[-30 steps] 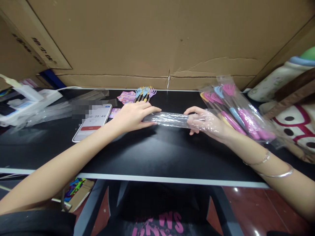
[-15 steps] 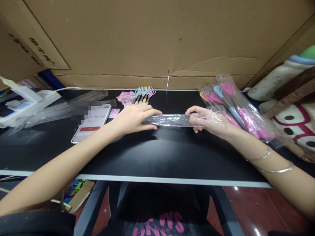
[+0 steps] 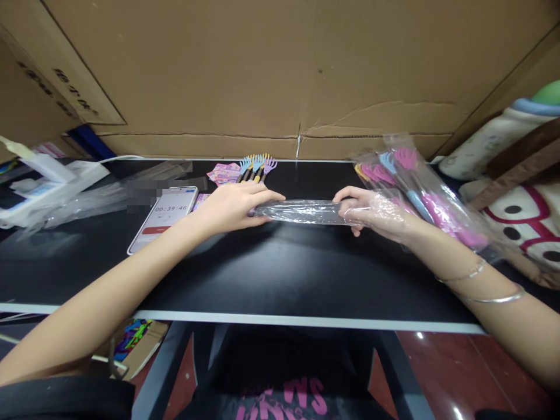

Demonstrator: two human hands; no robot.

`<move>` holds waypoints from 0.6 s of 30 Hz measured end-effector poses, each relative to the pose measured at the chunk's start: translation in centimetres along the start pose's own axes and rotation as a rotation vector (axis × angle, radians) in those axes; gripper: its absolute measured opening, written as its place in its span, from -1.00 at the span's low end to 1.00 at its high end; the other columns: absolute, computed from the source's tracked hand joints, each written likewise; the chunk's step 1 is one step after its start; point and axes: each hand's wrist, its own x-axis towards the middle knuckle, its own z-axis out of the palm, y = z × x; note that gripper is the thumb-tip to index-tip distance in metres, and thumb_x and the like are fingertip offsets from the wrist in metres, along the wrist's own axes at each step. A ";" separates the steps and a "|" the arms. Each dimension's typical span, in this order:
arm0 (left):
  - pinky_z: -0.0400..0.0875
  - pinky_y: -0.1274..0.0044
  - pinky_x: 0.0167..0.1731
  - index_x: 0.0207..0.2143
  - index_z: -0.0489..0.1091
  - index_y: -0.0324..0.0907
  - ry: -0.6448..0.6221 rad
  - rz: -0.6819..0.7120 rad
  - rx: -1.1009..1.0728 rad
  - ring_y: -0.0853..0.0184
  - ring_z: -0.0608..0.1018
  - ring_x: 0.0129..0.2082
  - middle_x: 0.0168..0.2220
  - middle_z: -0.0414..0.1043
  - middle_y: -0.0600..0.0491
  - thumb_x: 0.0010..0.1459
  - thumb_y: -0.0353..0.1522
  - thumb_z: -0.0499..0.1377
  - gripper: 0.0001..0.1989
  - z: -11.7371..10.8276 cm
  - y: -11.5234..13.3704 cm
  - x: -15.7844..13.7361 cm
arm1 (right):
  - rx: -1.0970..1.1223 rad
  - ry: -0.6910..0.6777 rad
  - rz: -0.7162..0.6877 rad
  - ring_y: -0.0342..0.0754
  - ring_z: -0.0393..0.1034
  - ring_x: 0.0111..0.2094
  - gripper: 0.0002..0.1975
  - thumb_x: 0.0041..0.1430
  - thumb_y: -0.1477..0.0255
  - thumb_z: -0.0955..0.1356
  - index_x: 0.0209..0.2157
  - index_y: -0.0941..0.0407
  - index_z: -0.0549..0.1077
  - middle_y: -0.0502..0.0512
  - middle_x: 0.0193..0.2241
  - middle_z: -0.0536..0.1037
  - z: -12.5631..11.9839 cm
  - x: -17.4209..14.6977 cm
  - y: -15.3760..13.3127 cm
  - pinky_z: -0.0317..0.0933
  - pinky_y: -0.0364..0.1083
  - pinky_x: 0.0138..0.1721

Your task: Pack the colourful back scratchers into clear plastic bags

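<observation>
A long clear plastic bag (image 3: 306,212) is stretched sideways above the black table. My left hand (image 3: 231,205) pinches its left end between thumb and fingers. At the other end, my right hand (image 3: 371,211) has its fingers curled on the bag, and loose clear film lies over the back of that hand. Just behind my left hand are several small claw-headed back scratchers (image 3: 257,165) in blue, yellow and purple, beside a pile of pink printed cards (image 3: 223,173). Bagged back scratchers (image 3: 422,195) with pink, blue and yellow heads lie to the right, partly behind my right hand.
A phone (image 3: 165,219) with a running timer lies left of my left hand. Farther left are flat clear bags (image 3: 100,195) and a white power strip (image 3: 52,184). Cardboard (image 3: 262,76) walls the back. A bottle (image 3: 494,137) and a plush bag (image 3: 520,216) stand right.
Both hands have shifted very slightly, with the bag still stretched between them. The phone timer has advanced by a second.
</observation>
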 end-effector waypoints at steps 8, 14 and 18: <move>0.40 0.50 -0.09 0.14 0.37 -0.11 -0.106 0.011 -0.161 0.25 0.56 -0.07 -0.03 0.53 -0.02 0.24 -0.23 0.16 -0.56 0.0 -0.4 0.2 | -0.009 -0.011 -0.003 -0.21 0.29 -0.57 -0.64 -0.10 0.33 0.56 -0.30 0.12 0.43 -0.08 -0.56 0.40 -0.7 0.3 0.2 0.34 -0.19 -0.62; 0.40 0.50 -0.12 0.16 0.36 -0.07 -0.126 -0.023 -0.155 0.24 0.56 -0.06 -0.01 0.53 -0.01 0.21 -0.22 0.18 -0.54 -0.3 -0.7 0.1 | -0.025 0.018 -0.025 -0.21 0.27 -0.57 -0.63 -0.13 0.34 0.57 -0.30 0.12 0.44 -0.07 -0.57 0.40 -1.3 0.6 0.5 0.36 -0.18 -0.61; 0.40 0.50 -0.13 0.15 0.37 -0.07 -0.139 -0.034 -0.141 0.24 0.56 -0.05 0.01 0.52 0.00 0.21 -0.22 0.22 -0.54 -0.5 -0.7 0.2 | -0.040 0.022 -0.027 -0.21 0.27 -0.57 -0.62 -0.12 0.33 0.57 -0.29 0.13 0.44 -0.07 -0.57 0.40 -1.5 0.7 0.8 0.37 -0.18 -0.60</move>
